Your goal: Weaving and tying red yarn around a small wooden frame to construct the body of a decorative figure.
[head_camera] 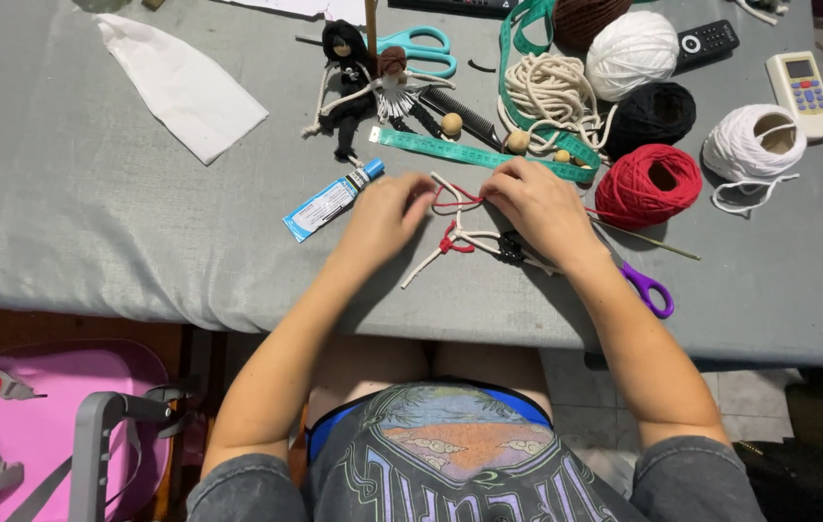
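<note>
I see a grey cloth-covered table [92,213] filling most of the view, with a sheet of white paper [179,82] lying far left on it. On the far right sit the yarn balls: a red one [648,184], a black one [651,116], a white one [632,53] and a white spool with a hollow core [754,145]. A coil of cream rope [551,92] lies just left of them, and a green measuring tape [469,153] runs across beyond my hands. A small dark-haired cord doll [346,82] lies near teal-handled scissors [416,46].

My left hand [382,215] and right hand [542,208] rest at the table's middle, fingers curled and pinching a thin red thread [455,196] between them. The thread wraps a small white cord figure [460,240] lying just near of my hands. A blue and white glue tube [331,201], with a printed label and white cap, lies just left of my left hand. Purple-handled scissors [648,288] lie to the right, partly under my wrist.
</note>
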